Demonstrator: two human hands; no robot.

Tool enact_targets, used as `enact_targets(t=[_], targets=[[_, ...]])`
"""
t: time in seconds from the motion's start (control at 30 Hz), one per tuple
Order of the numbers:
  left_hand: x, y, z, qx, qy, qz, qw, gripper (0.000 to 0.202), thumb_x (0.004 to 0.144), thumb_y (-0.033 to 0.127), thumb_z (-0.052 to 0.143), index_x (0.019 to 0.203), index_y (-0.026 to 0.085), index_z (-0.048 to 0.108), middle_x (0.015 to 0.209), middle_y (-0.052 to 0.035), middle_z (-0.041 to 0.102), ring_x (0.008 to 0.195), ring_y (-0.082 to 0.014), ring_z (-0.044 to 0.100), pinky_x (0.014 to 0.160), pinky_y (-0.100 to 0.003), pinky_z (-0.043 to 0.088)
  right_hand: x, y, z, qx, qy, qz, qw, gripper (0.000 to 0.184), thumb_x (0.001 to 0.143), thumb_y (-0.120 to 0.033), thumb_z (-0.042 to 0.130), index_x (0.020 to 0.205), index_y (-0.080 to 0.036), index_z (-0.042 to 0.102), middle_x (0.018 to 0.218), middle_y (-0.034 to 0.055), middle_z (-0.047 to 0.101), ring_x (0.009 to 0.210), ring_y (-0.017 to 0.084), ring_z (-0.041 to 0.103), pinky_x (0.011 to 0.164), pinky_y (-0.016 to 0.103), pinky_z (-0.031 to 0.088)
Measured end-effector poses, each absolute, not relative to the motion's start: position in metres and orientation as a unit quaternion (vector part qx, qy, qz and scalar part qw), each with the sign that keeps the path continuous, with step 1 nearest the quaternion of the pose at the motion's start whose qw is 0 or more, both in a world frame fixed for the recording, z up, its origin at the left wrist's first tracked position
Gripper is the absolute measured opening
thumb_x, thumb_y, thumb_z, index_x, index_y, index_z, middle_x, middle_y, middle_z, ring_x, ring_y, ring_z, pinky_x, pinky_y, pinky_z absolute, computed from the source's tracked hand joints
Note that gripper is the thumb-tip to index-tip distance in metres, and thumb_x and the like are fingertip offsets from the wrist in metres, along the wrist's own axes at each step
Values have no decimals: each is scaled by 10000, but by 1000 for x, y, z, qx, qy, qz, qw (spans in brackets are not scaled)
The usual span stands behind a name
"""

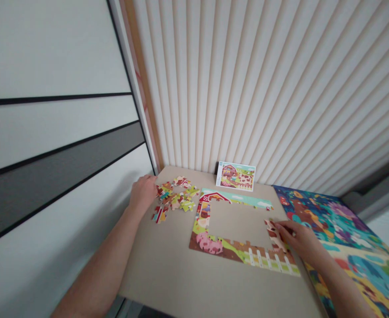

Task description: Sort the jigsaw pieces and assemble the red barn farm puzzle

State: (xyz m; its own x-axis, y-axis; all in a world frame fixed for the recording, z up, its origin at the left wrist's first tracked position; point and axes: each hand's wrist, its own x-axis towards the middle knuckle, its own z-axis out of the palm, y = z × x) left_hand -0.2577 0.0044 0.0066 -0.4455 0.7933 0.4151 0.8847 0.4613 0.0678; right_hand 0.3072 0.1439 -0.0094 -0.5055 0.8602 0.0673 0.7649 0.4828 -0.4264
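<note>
A jigsaw puzzle lies partly assembled on the table, its border joined around a bare middle. It shows a red barn, a pink pig and a white fence. My right hand is at its right side, thumb and fingers closed on a brown-and-white puzzle piece along that edge. My left hand rests at the table's left side, against the loose puzzle pieces. Its fingers are bent and their tips are partly hidden, so whether it grips a piece is unclear.
A reference picture card leans upright behind the puzzle. Colourful illustrated boards lie to the right of the beige table. A white pleated curtain closes off the back, and a white panelled surface rises on the left.
</note>
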Motion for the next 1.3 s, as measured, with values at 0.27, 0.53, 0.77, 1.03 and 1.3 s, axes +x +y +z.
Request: enact_targets(t=[0.27, 0.53, 0.77, 1.03, 1.3], targets=[[-279, 14, -13, -522, -819, -197, 133, 369, 921, 161, 416, 1161, 158, 697, 1163, -135, 708, 1094, -275, 647, 1011, -417, 500, 311, 151, -17, -468, -857, 166, 141, 489, 941, -612, 458, 1037, -265, 788, 1006, 58, 793, 859, 264, 734, 697, 299, 545], [-237, 38, -23, -703, -674, -217, 65, 471, 936, 188, 417, 1380, 213, 572, 1476, -61, 554, 1375, -208, 493, 1184, -394, 359, 308, 147, -15, -475, -851, 184, 129, 486, 951, -612, 452, 1075, -274, 778, 1019, 53, 795, 864, 271, 737, 703, 302, 551], [-230, 38, -29, -691, -695, -197, 33, 556, 969, 202, 387, 1521, 266, 405, 1554, -46, 470, 1402, -209, 469, 1169, -414, 355, 308, 147, -17, -480, -841, 215, 124, 519, 943, -645, 455, 1074, -255, 772, 996, 61, 798, 826, 271, 740, 667, 305, 553], [-223, 34, -17, -660, -718, -218, 26, 282, 965, 326, 522, 1175, 224, 681, 1147, -103, 700, 1122, -257, 627, 1042, -398, 449, 306, 144, -12, -480, -842, 210, 130, 529, 932, -655, 461, 1076, -255, 777, 1012, 79, 795, 837, 288, 736, 668, 319, 557], [-225, 39, -25, -633, -728, -263, 12, 326, 898, 349, 629, 1177, 186, 666, 1143, -104, 661, 1104, -259, 612, 1011, -392, 473, 309, 148, -19, -477, -835, 245, 125, 540, 930, -662, 469, 1082, -238, 765, 1024, 89, 791, 843, 283, 736, 692, 322, 560]])
